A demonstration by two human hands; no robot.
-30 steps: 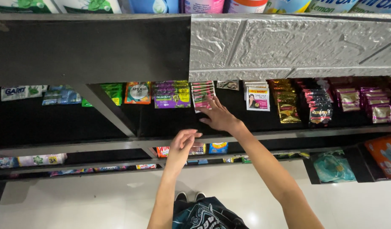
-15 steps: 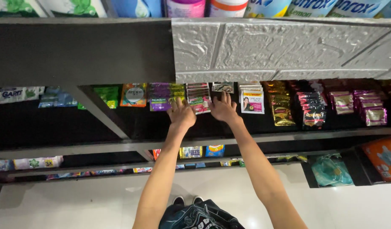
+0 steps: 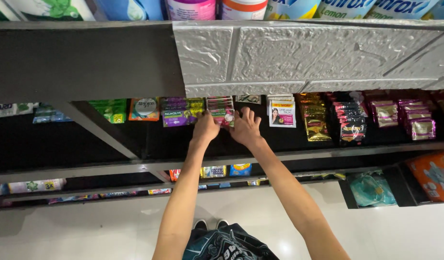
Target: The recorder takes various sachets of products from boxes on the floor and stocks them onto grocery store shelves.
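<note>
View: we look down along a dark shop shelf (image 3: 135, 159) w/ rows of sachets; both our forearms reach up from the bottom centre of the frame.

Left hand (image 3: 206, 127): just left of centre frame, fingers up against the pink sachet stack (image 3: 221, 110), touching its lower left part. We can't tell if it's gripping or just pressing.

Right hand (image 3: 246, 128): just right of the left one, fingers spread, tips on the lower right edge of the same pink stack. Not closed round anything we can see.

Hands vs each other: side by side, near but not touching, the stack's lower edge btwn them.

Pink sachet stack: centre frame, on the shelf right below the grey stone-look ledge (image 3: 308, 55); sits above and btwn our fingertips, partly covered by them.

Left of stack: purple-and-green sachets (image 3: 178, 113) just beside it, then an orange sachet (image 3: 145, 109), then green packs (image 3: 109, 110) further to the left.

Right of stack: white sachet w/ a printed portrait (image 3: 282, 113) near our right hand, then gold sachets (image 3: 314, 118), dark sachets (image 3: 349, 123), pinkish-purple packs (image 3: 409, 118) toward the right edge.

Top of frame: bottles and tubs (image 3: 217, 7) above the ledge.

Lower shelf: small colourful packs (image 3: 222, 171) btwn our forearms; teal pack (image 3: 371, 188) and orange pack (image 3: 436, 175) lower right.

Bottom: pale floor (image 3: 87, 231), shoe tips by the forearms.
</note>
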